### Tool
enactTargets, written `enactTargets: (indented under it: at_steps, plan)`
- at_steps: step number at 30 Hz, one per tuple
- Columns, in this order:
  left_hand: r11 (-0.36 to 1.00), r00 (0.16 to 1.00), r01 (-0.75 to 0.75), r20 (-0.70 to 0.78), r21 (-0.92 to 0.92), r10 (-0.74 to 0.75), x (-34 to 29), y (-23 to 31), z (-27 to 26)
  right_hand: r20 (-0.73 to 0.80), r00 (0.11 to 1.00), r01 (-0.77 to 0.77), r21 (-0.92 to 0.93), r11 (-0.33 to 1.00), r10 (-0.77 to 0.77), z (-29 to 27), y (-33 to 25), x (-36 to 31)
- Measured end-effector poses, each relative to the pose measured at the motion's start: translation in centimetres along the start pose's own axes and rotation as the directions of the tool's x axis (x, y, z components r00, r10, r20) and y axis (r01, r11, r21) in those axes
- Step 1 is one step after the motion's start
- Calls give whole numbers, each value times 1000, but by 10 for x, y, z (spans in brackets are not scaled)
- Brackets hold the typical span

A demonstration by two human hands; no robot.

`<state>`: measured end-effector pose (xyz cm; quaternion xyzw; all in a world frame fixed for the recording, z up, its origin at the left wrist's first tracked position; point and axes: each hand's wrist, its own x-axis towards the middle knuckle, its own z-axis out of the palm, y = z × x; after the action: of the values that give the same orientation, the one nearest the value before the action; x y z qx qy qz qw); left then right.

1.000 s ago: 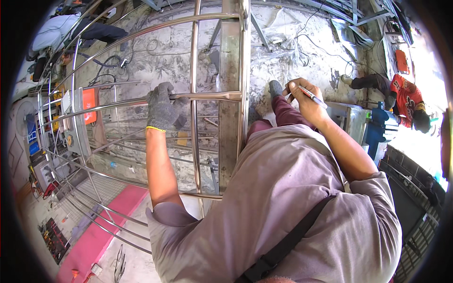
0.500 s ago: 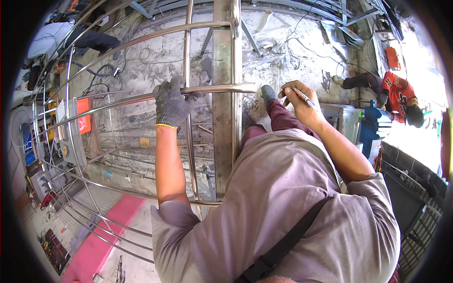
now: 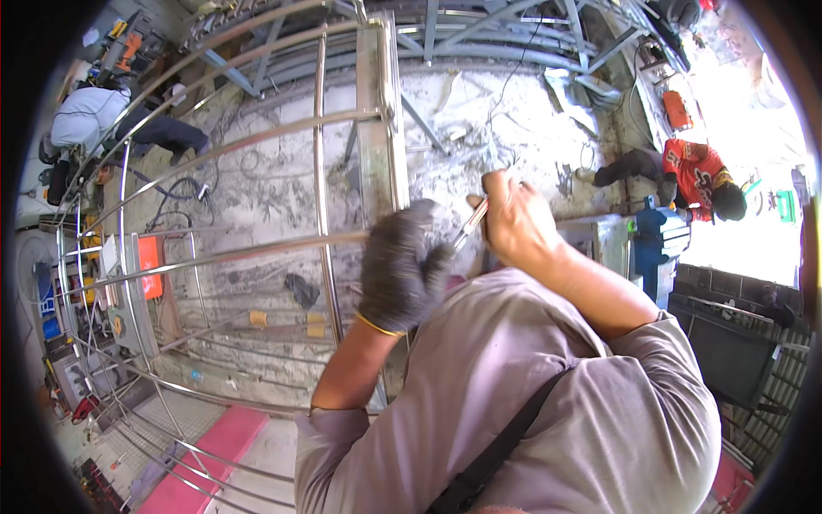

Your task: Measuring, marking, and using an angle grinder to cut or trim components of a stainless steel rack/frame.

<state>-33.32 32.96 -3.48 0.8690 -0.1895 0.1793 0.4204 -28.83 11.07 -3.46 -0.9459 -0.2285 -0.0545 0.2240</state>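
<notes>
My right hand point(image 3: 522, 224) is bare and closed around a slim marker pen point(image 3: 471, 224), red and white with a grey end, which slants down to the left. In a dark knit glove with a yellow cuff edge, my left hand point(image 3: 396, 272) is just left of the pen. Its thumb lies close by the pen's lower end, apart from the fingers; whether they touch is unclear. Behind the glove, a shiny curved metal tube point(image 3: 248, 250) runs leftward, part of a frame of bent tubes. A long straight beam point(image 3: 373, 77) stands beside a bright upright tube.
Two other people are nearby: one in a light top point(image 3: 90, 116) at far left, one in a red shirt point(image 3: 695, 176) at right. A blue vise-like machine point(image 3: 658, 244) stands right of my arm. Steel racks point(image 3: 492, 56) line the far side; cables point(image 3: 175, 190) lie on the floor.
My left hand has let go of the curved tube and moved right, next to the pen. My right hand has moved left and turned the pen. The view has shifted.
</notes>
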Motion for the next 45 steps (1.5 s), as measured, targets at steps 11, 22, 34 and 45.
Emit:
enactTargets:
  at_steps: [11,22,34,45]
  plan:
    - [616,859,508,404,-602,-314,20,21,61,-120,990,-104,-206,973,80,-43,51,20]
    - [748,882,468,296,-470,-366,95,53,114,174,925,-295,889,350,339,-118,169,9]
    - [894,874,407,364,-186,-322,219,94,213,26,999,-30,970,240,20,-148,272,56]
    - [980,915,72,403,-188,10,342,45,264,307,915,-335,940,66,262,-150,333,135]
